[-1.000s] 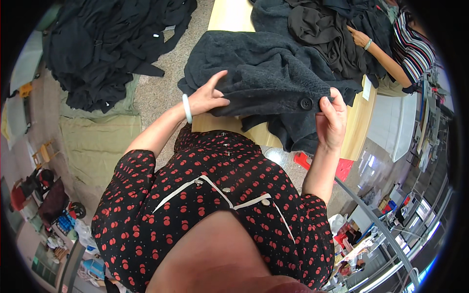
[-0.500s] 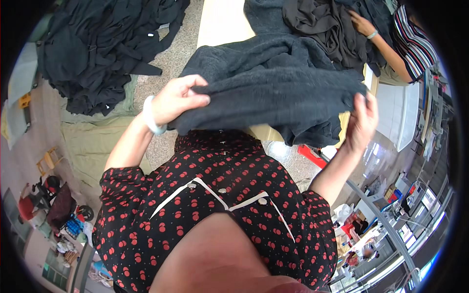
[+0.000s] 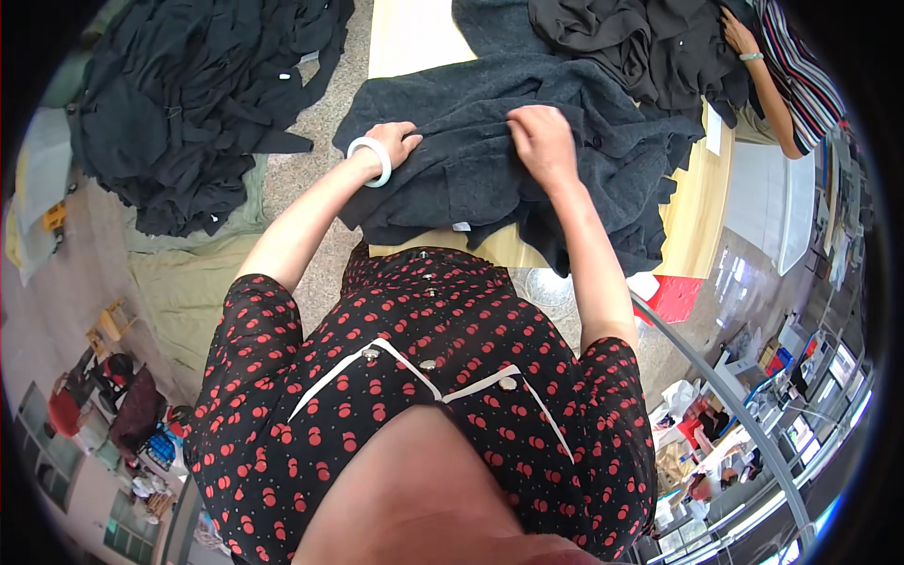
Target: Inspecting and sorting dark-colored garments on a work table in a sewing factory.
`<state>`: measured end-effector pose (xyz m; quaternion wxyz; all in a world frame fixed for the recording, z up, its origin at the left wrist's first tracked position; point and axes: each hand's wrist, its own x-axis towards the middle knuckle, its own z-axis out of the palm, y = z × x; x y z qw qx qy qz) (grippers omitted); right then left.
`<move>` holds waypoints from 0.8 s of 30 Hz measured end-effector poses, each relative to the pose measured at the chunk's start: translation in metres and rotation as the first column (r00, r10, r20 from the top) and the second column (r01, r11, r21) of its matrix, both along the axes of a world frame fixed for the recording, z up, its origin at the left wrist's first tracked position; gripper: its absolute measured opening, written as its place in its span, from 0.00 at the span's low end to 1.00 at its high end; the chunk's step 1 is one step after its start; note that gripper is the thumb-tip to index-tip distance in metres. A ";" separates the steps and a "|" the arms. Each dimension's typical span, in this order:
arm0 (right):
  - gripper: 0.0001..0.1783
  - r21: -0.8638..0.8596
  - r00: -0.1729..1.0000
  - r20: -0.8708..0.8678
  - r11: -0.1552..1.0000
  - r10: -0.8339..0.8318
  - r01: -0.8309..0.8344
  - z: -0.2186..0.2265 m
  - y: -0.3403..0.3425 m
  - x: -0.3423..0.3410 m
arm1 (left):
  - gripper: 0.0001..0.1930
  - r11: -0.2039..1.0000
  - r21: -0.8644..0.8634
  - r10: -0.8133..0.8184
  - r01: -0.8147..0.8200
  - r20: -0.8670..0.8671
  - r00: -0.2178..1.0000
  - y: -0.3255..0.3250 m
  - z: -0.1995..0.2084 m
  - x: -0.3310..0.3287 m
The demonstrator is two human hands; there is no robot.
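A dark grey garment (image 3: 461, 193) of thick cloth lies rumpled over the front of a light wooden table (image 3: 704, 202). What looks like a pocket shows on it, and a small white tag sits by its near edge. My left hand (image 3: 391, 144), with a white bangle on the wrist, is closed on the cloth at the left. Further right, my right hand (image 3: 544, 143) is closed on the same garment near its middle, knuckles up. The fingertips of both hands are partly hidden.
Behind the garment lie more dark clothes (image 3: 650, 56), where a co-worker's hand (image 3: 739, 33) rests at the far right. A large heap of black garments (image 3: 202, 113) is on the left, on greenish cloth (image 3: 193, 292). A metal rail (image 3: 720, 386) runs on the right.
The garment was stretched up between both hands and is now lowered onto the table. My right hand has moved left, from its right end to its middle. The co-worker's hand has shifted right.
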<state>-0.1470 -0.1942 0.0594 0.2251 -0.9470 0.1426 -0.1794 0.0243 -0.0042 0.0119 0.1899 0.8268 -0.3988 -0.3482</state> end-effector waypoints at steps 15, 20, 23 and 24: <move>0.01 -0.075 0.984 -0.155 0.992 0.085 -0.097 -0.025 0.033 -0.013 | 0.23 0.958 -0.065 -0.283 0.281 -0.021 0.959 -0.088 -0.007 -0.024; 0.02 -0.089 0.977 -0.205 0.993 0.065 -0.084 -0.025 0.033 -0.017 | 0.22 0.976 -0.092 -0.196 0.195 -0.003 0.981 -0.090 -0.018 -0.041; 0.02 -0.099 0.975 -0.217 0.992 0.052 -0.075 -0.028 0.033 -0.017 | 0.22 0.987 -0.054 -0.152 0.149 -0.065 0.986 -0.088 -0.026 -0.041; 0.02 -0.101 0.976 -0.214 0.992 0.047 -0.070 -0.029 0.033 -0.017 | 0.23 0.980 -0.123 -0.159 0.154 -0.030 0.987 -0.087 -0.029 -0.037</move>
